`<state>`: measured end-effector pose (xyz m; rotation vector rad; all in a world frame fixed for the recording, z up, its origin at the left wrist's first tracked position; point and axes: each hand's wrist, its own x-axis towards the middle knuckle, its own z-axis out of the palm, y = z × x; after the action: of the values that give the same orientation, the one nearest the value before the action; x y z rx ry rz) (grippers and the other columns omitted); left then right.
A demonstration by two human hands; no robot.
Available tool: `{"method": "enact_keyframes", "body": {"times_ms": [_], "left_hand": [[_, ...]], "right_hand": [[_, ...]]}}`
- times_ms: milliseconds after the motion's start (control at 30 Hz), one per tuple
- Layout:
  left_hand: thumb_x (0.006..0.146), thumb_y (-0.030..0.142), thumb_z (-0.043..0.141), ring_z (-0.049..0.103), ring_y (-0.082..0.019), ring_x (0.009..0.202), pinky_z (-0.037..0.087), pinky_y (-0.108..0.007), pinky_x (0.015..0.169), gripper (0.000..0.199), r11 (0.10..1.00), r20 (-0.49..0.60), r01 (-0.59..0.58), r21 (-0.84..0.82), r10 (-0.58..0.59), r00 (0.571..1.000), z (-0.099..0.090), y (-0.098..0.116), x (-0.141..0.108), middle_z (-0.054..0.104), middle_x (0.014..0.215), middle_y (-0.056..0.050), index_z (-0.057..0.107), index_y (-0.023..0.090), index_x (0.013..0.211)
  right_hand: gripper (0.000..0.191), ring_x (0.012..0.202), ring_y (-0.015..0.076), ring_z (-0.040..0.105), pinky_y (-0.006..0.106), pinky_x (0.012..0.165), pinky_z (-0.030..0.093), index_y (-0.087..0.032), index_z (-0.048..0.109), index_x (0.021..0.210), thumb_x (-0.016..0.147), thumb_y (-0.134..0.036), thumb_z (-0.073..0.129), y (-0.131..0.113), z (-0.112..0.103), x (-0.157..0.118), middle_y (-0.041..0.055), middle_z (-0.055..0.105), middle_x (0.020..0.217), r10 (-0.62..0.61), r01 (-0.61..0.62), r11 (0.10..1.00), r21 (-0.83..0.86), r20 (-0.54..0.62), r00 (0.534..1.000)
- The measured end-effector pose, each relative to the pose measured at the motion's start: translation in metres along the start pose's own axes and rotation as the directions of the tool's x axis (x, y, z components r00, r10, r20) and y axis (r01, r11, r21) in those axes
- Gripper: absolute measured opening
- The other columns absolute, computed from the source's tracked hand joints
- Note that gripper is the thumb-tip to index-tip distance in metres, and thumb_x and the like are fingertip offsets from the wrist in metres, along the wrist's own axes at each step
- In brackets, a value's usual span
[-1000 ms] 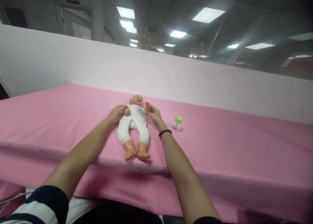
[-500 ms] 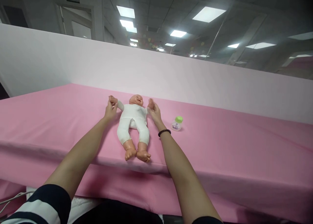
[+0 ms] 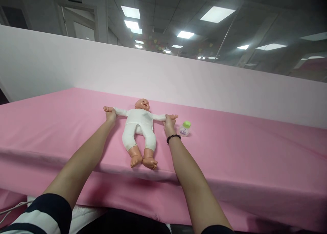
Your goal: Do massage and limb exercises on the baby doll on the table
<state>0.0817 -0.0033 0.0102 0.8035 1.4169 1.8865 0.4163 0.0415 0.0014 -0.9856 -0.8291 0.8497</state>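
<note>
On the left, the person's left hand (image 3: 110,115) was closed around the small hand of a baby doll (image 3: 139,125), holding that arm straight out to the side. The doll lay face up in a white bodysuit with bare plastic feet, its head pointing away from the person and its feet near the front edge of a pink-covered table (image 3: 51,131). On the right, the person's right hand (image 3: 169,122) gripped the doll's other hand, with that arm also stretched outward. A black beaded bracelet (image 3: 173,137) circled the right wrist. Just beyond that hand, a small clear bottle with a green cap (image 3: 185,129) stood upright on the pink cover, not touching the hand.
</note>
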Motion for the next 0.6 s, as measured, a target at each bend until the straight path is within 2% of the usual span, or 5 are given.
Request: {"method": "enact_keyframes", "body": {"times_ms": [100,200,300,467,600], "left_hand": [[0.098,0.034,0.057,0.062,-0.026,0.123,0.053,-0.043,0.103,0.035,0.952,0.131,-0.282,0.12,0.267,0.955,0.007,0.001,-0.017,0.06,0.135,-0.016,0.049,0.021,0.13],[0.093,0.032,0.06,0.06,-0.029,0.126,0.047,-0.048,0.113,0.035,0.697,0.562,-0.68,0.227,0.477,0.676,0.011,0.0,-0.033,0.065,0.132,-0.014,0.059,0.021,0.126],[0.092,0.028,0.055,0.058,-0.03,0.131,0.042,-0.049,0.118,0.038,0.496,0.758,-0.843,0.209,0.462,0.46,0.011,0.002,-0.04,0.066,0.136,-0.012,0.064,0.023,0.129],[0.094,0.026,0.052,0.059,-0.029,0.129,0.045,-0.046,0.115,0.039,0.456,0.768,-0.866,0.205,0.473,0.431,0.009,0.005,-0.044,0.066,0.135,-0.012,0.064,0.021,0.13],[0.095,0.035,0.057,0.062,-0.029,0.122,0.048,-0.047,0.11,0.036,0.605,0.662,-0.761,0.235,0.473,0.581,0.013,0.001,-0.041,0.067,0.13,-0.013,0.058,0.022,0.128]], "right_hand": [[0.077,0.12,0.0238,0.068,0.041,0.098,0.059,-0.022,0.045,0.146,0.074,-0.026,0.072,-0.015,0.013,-0.009,0.0141,0.063,0.141,-0.026,0.026,1.0,-0.006,0.028,0.999],[0.066,0.117,0.0256,0.069,0.043,0.107,0.054,-0.02,0.06,0.135,0.072,-0.027,0.077,-0.026,0.021,-0.027,0.0112,0.072,0.13,-0.244,0.29,0.953,-0.084,0.352,0.903],[0.044,0.124,0.0267,0.066,0.043,0.114,0.048,-0.023,0.074,0.12,0.077,-0.024,0.074,-0.032,0.024,-0.049,0.0067,0.074,0.13,-0.303,0.505,0.856,-0.109,0.686,0.661],[0.041,0.131,0.0244,0.063,0.04,0.117,0.045,-0.025,0.072,0.13,0.09,-0.031,0.068,-0.036,0.024,-0.066,0.0046,0.07,0.139,-0.284,0.546,0.835,-0.07,0.794,0.537],[0.047,0.131,0.0244,0.062,0.039,0.117,0.045,-0.022,0.069,0.13,0.084,-0.032,0.072,-0.031,0.028,-0.057,0.0071,0.07,0.139,-0.319,0.492,0.869,-0.058,0.695,0.644]]}}
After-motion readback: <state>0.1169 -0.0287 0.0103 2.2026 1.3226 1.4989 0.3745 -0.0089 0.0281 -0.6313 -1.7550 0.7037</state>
